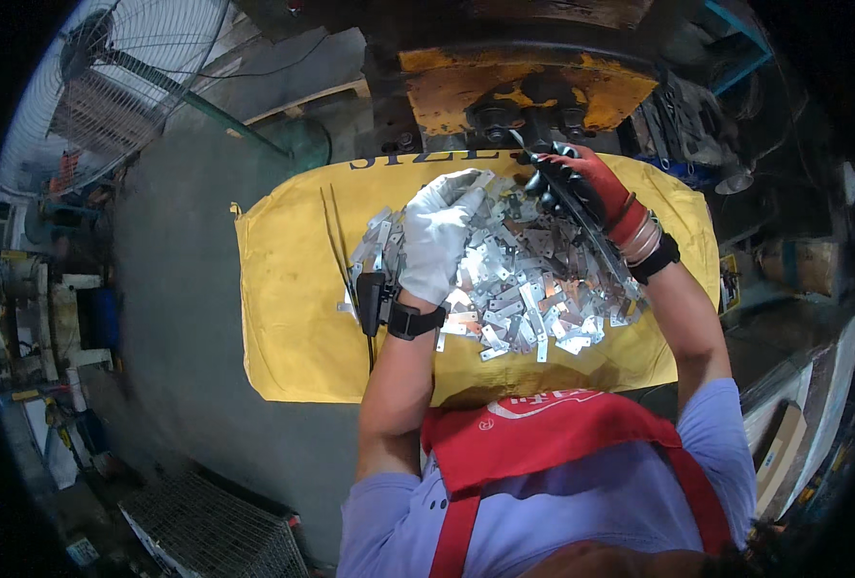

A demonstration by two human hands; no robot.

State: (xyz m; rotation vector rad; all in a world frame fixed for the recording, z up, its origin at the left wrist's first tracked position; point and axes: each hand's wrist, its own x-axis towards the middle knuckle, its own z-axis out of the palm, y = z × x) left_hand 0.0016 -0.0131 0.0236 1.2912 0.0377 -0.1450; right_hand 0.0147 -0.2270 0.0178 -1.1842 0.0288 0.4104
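Left hand [437, 236]: pinching a small metal piece [484, 180].
Right hand [582, 185]: curled round a long dark bar [597, 236].
Yellow cover [293, 337]: metal strips [529, 299] — heaped (loosely).

L grip's [439, 231] white glove [429, 258]: matt cloth. R grip's [574, 185] red glove [608, 188]: cloth w/ glossy blk coating. Below grips: smooth, shiny metal strips [531, 306] on plastic-looking yellow sheet [297, 299].

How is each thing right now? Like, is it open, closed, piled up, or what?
Left hand: gloved, curled, a small metal piece at its fingertips
Right hand: gloved, curled around a long dark tool
Metal strips: heaped loosely
Yellow sheet: spread out under the heap
Fan: upright; can't tell if spinning
Apron: worn
Wristbands: strapped on
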